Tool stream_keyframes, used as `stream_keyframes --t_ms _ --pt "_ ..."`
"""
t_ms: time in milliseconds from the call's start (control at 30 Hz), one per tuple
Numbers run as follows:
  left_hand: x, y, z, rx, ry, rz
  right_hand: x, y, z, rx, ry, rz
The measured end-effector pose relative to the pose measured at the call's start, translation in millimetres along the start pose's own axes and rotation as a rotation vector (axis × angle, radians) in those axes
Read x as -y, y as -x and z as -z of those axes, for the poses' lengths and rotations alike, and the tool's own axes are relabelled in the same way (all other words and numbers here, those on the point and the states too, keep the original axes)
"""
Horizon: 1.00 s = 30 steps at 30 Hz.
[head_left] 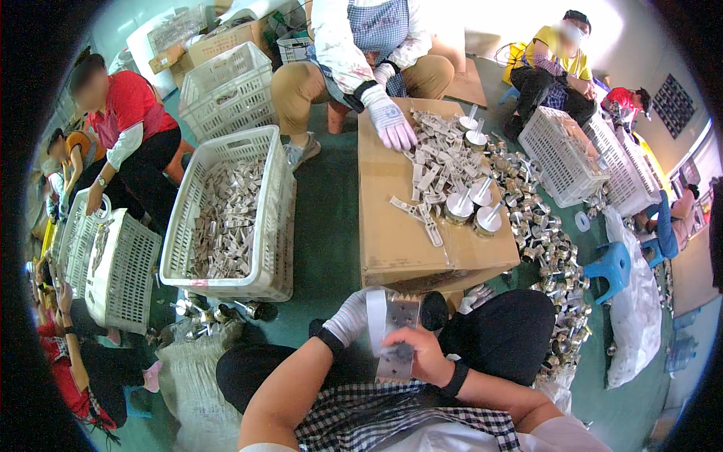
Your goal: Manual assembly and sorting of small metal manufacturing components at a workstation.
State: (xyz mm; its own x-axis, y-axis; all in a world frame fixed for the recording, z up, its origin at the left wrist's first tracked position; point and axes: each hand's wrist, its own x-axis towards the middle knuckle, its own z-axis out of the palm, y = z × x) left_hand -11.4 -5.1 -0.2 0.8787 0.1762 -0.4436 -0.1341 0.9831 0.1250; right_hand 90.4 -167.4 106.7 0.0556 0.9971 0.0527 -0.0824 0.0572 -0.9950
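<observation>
Crowded workshop floor, metal plate (397,335) upright lengthwise, left hand (348,319) gripping, right hand (423,352) pinching it

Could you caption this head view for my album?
Both hands, left and right, hold a metal plate beside a cardboard box.

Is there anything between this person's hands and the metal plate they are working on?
Nothing visible. The left hand, in a white glove, grips the upper end of the metal plate, and the bare right hand presses on its lower part. Both hands are already touching it, over the person's lap.
</observation>
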Motion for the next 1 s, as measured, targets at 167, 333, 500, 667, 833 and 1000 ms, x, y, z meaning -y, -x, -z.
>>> stream_keyframes --t_ms 167,333,500,667,833,1000 --pt "-1 -1 -1 -0.001 -0.038 0.024 -28 5 0 0.06 -0.101 -0.035" --pt "4 10 -33 -0.051 0.082 -0.067 -15 -1 -6 0.024 -0.469 -0.132" --pt "9 23 -35 -0.004 -0.687 -0.589 18 -26 7 -0.163 0.294 0.163" --pt "-7 10 -15 -0.018 -0.696 -0.431 29 -39 7 -0.251 0.035 -0.026" --pt "0 1 3 -0.014 -0.662 -0.394 36 -34 -2 -0.181 0.102 0.026" --pt "-11 0 -29 -0.089 -0.083 0.022 25 -16 -4 0.005 0.422 0.209"
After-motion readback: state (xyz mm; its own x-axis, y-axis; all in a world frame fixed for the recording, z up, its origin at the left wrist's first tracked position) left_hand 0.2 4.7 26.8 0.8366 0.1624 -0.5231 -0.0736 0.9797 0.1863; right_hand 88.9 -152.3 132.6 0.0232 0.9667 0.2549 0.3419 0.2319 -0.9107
